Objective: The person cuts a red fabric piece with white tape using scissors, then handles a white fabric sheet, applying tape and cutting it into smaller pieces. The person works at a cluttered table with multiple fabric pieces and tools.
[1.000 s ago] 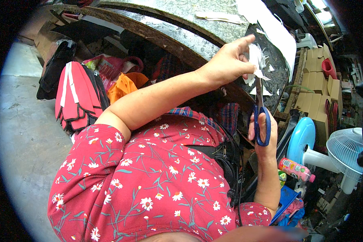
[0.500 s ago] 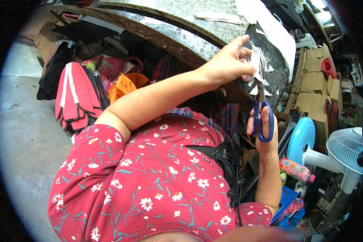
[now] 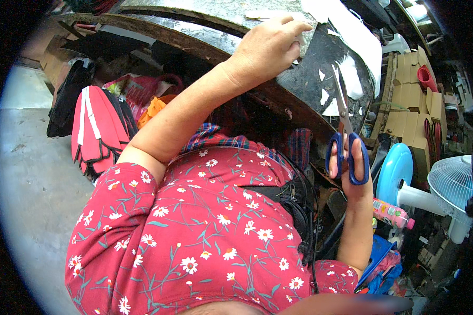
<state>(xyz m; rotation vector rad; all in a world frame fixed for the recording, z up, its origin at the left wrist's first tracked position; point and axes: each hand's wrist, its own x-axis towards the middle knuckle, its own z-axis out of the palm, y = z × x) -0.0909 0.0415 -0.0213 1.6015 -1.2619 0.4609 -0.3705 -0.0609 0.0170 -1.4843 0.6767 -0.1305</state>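
My right hand (image 3: 356, 165) has its fingers through the dark blue handles of a pair of scissors (image 3: 343, 110). The slim metal blades point away from me, slightly parted, over the dark worktop (image 3: 312, 71). Beside the blades lies a white piece with a frayed edge (image 3: 352, 79), and small white scraps (image 3: 331, 108) are scattered around it. My left hand (image 3: 270, 50) hovers over the table's near edge, left of the scissors. Its fingers are loosely bent and apart, with nothing visible in them. Just beyond it lies a flat white strip (image 3: 268, 14), partly covered by the hand.
A large white sheet (image 3: 352, 31) drapes over the table's right side. At right are cardboard boxes (image 3: 399, 100), a blue-and-white fan (image 3: 452, 184) and a pink bottle (image 3: 391, 214). Red, black-edged pieces (image 3: 97, 126) hang at left beside an orange cloth (image 3: 151, 111).
My left hand has let go of the frayed white piece, which is now on the worktop, and has moved up and left. The scissors have shifted slightly right.
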